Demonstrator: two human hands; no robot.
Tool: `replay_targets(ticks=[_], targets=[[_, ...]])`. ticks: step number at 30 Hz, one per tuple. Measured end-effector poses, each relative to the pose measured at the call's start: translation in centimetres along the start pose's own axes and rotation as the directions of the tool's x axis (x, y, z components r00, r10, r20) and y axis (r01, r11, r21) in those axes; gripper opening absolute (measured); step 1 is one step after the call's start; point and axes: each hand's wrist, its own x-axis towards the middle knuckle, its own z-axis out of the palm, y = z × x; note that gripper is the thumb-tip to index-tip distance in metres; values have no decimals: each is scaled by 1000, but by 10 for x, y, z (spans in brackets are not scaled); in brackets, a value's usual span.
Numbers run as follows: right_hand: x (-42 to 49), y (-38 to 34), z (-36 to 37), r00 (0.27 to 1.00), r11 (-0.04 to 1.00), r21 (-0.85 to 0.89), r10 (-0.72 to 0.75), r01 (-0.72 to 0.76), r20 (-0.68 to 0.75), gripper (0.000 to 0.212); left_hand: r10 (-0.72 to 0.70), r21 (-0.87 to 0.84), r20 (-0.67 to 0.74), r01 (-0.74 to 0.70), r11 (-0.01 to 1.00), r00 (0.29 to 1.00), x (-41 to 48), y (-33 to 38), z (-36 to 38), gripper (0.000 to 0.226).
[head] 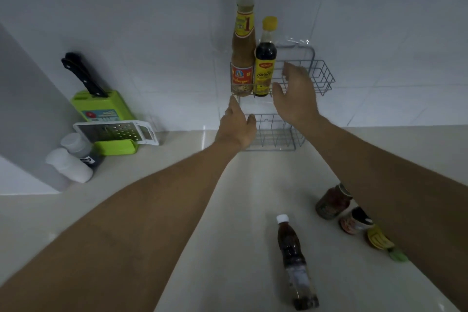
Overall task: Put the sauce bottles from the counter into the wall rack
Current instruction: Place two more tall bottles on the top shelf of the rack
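Observation:
A grey wire wall rack (321, 76) hangs on the white tiled wall, with a lower tier (276, 134) under it. A tall brown sauce bottle (242, 50) and a dark soy bottle with a yellow cap (264, 61) stand in the left end of the upper tier. My right hand (295, 94) is open, just right of the soy bottle and in front of the tier. My left hand (236, 124) is open below the brown bottle, at the lower tier's left end. A dark bottle with a white cap (293, 258) stands on the counter (152, 159). Two jars (331, 202) (354, 220) stand beside my right forearm.
A green knife block (106, 114) with black-handled knives, a white grater (114, 132) and two white-capped shakers (71, 162) sit at the counter's left rear. A yellow and green item (382, 240) lies half hidden under my right forearm. A grey panel stands at the far left.

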Motion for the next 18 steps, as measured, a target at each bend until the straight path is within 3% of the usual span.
replay_targets(ticks=[2, 6, 10, 15, 18], targets=[[-26, 5, 6, 999, 1000, 16, -4, 4, -39, 40, 28, 127, 57, -35, 991, 998, -15, -13, 14, 76], [-87, 22, 20, 978, 987, -10, 161, -161, 136, 43, 90, 271, 156, -130, 954, 984, -51, -45, 49, 68], [-155, 44, 35, 869, 930, -175, 366, -324, 333, 54, 64, 341, 278, -161, 926, 959, -83, -87, 89, 65], [-236, 53, 46, 687, 809, -408, 581, -424, 437, 71, -7, 377, 386, -151, 914, 922, -127, -120, 127, 65], [-275, 57, 52, 686, 769, -464, 620, -439, 379, 71, -24, 396, 430, -164, 904, 903, -148, -133, 146, 70]])
